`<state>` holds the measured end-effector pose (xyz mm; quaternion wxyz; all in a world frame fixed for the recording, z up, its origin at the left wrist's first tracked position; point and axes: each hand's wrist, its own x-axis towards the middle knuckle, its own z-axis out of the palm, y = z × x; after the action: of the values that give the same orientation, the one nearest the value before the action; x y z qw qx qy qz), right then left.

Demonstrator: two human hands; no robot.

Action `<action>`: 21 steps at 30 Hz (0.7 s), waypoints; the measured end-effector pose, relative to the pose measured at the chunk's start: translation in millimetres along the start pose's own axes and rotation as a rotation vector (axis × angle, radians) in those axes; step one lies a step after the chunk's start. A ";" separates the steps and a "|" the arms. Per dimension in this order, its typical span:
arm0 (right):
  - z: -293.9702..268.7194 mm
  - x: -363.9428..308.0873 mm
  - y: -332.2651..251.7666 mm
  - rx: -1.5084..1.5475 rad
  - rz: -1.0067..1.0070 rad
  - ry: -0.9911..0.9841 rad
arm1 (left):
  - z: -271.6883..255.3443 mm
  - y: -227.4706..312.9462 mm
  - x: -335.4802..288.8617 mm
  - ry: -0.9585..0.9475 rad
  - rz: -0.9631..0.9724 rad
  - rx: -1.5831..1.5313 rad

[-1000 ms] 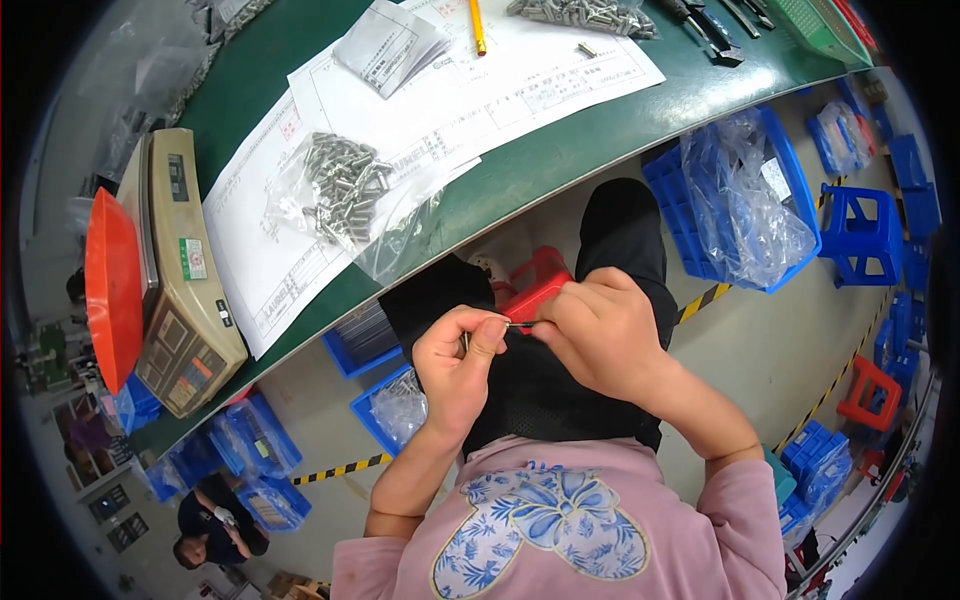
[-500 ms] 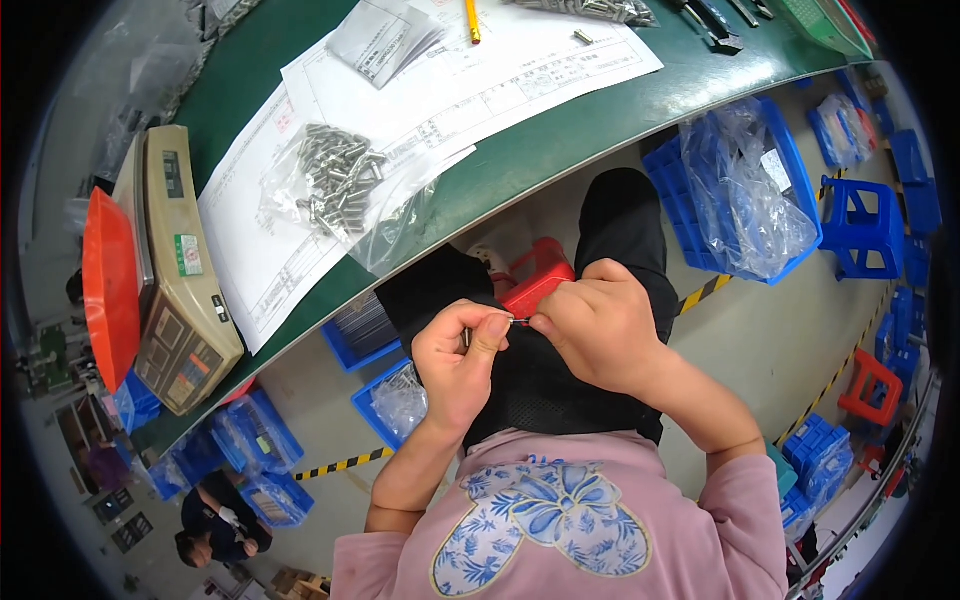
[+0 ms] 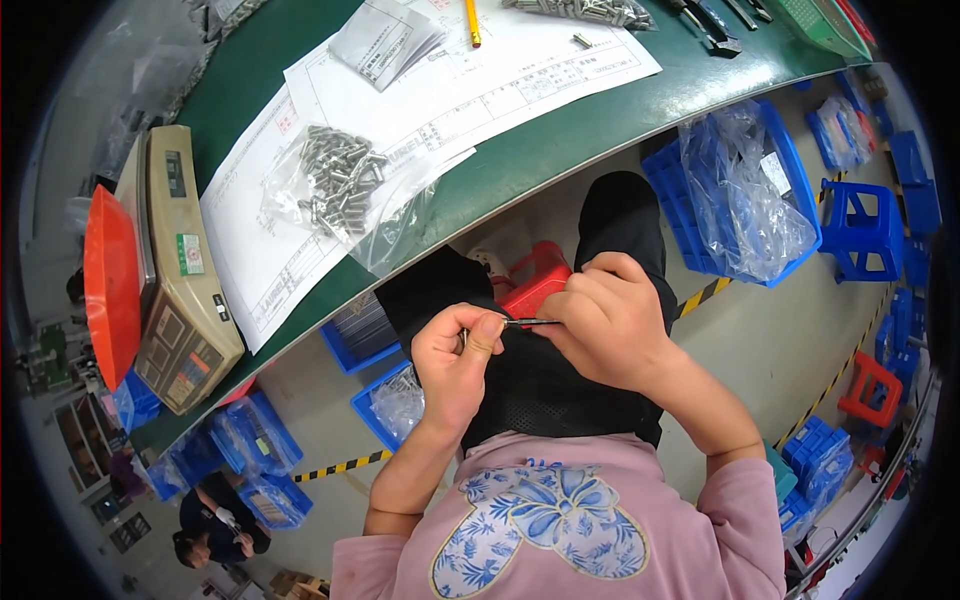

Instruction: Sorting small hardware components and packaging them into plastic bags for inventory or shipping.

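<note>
Over my lap, my left hand (image 3: 455,355) is closed, pinching a small silvery metal part (image 3: 508,322) between thumb and forefinger. Another bit of metal (image 3: 463,338) shows among its curled fingers. My right hand (image 3: 615,325) grips a thin dark rod (image 3: 535,322) whose tip meets the part at the left fingertips; the rod's other end is hidden in the fist. On the green table (image 3: 545,180), a clear plastic bag (image 3: 285,185) lies with a heap of small metal cylinders (image 3: 342,180) on printed drawing sheets (image 3: 500,95).
A beige scale (image 3: 180,280) with an orange pan (image 3: 110,285) stands at the table's left. Pliers (image 3: 712,28), a yellow pencil (image 3: 473,22) and a green basket (image 3: 825,30) lie farther back. Blue crates (image 3: 800,205) and a red stool (image 3: 540,280) are below. Another person (image 3: 222,522) is at lower left.
My right hand has drawn slightly away to the right, so more of the thin dark rod shows between the hands. The left hand has barely moved.
</note>
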<state>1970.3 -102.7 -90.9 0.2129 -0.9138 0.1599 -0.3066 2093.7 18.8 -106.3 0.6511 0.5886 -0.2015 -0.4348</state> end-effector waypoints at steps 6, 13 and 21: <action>-2.1 -1.5 -1.2 0.038 0.002 -0.056 | -0.8 0.9 -0.4 -0.021 0.010 -0.013; -1.8 -3.5 -0.9 0.000 -0.007 -0.049 | -0.5 1.0 -1.7 -0.020 -0.032 -0.038; 1.1 -12.5 3.9 -0.054 0.000 -0.114 | -0.2 1.6 -2.5 -0.045 -0.014 -0.024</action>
<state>1960.9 -100.5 -99.7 0.1968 -0.9353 0.1559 -0.2495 2093.0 20.9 -104.3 0.6503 0.5721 -0.2069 -0.4550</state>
